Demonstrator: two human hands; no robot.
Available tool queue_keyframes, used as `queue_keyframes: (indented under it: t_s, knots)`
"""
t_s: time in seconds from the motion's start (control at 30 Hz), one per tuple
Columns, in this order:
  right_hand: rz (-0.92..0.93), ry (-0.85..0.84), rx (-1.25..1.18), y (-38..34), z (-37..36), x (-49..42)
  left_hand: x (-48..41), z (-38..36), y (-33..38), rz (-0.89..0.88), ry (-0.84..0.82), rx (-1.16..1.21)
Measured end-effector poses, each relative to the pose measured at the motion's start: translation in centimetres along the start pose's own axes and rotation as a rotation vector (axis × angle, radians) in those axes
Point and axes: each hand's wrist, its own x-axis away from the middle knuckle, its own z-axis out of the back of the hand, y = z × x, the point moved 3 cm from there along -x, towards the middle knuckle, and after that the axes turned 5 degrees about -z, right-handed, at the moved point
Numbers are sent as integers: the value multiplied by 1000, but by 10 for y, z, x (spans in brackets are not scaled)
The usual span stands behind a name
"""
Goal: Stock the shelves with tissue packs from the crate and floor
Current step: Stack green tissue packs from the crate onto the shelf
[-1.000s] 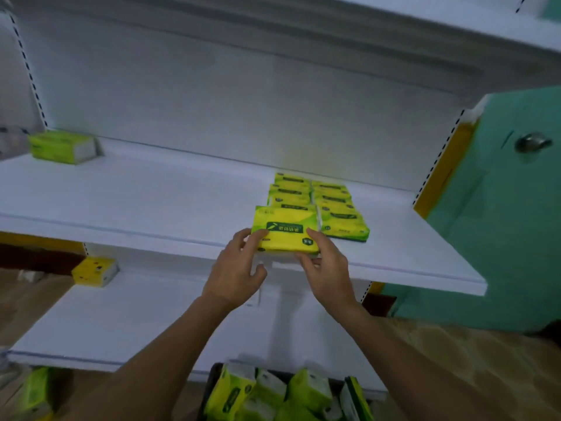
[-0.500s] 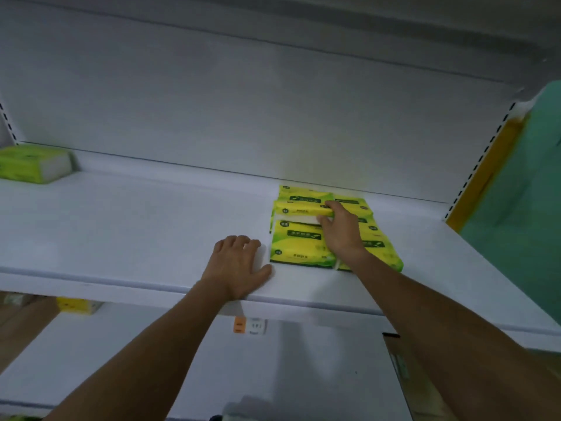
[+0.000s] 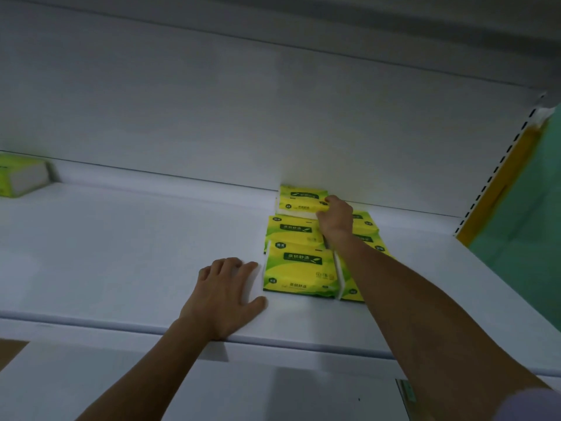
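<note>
A: Where is the pack we are putting away?
B: It is the back pack, far in on the shelf, right by the back wall. Our right hand has it — the fingers curl round its right end.
A: And our other hand?
B: Our left hand lies flat on the shelf, fingers straight, holding nothing. Its thumb is just beside the front pack.
A: How do we think these packs feel?
B: Light and squishy, we guess: soft paper in a thin, shiny wrap. One hand looks like enough.
A: Can it slip?
B: Maybe. The wrap looks smooth, so a weak pinch may let it slide. A hard squeeze only dents it — nothing inside can break.
A: So where do we take hold?
B: A short end, like now, works for pushing it in. To carry one, we would grab across the middle, thumb on one flat side, fingers on the other.
A: Is the back pack lying flat?
B: We cannot tell. A white side shows under its green top, so it may be tipped up.
A: And the rest?
B: The middle pack and the front pack lie in a line before it, the right row lies under our right arm, and one lone pack sits far left on the same shelf.
</note>
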Motion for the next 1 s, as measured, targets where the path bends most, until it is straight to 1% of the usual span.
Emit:
queue_keyframes:
  t_s: [0.17, 0.3, 0.37, 0.43, 0.5, 0.57, 0.63, 0.73, 0.83, 0.93, 1.0]
  knots:
    - [10, -18, 12, 1, 0, 6, 2, 2, 1, 6, 9, -6]
    - [65, -2, 40, 2, 16, 25, 5, 8, 6, 3, 8, 8]
    - [102, -3, 53, 3, 30, 42, 9, 10, 9, -15, 35, 37]
    - [158, -16, 126, 5, 46, 66, 19, 12, 14, -32, 78, 88]
    - [215, -28, 202, 9, 62, 95, 39, 12, 21, -48, 118, 56]
    - [259, -28, 242, 15, 74, 125, 62, 10, 26, -22, 88, 38]
    - [252, -18, 228, 22, 83, 154, 82, 6, 35, -42, 89, 41]
    - [250, 13, 190, 32, 91, 201, 109, 7, 46, -16, 6, 39]
    - [275, 26, 163, 45, 89, 246, 137, 4, 57, -30, 69, 107]
    - [292, 4, 129, 68, 75, 284, 168, -24, 66, -51, 35, 169]
    - [242, -54, 117, 89, 59, 304, 191, -52, 72, -50, -26, 180]
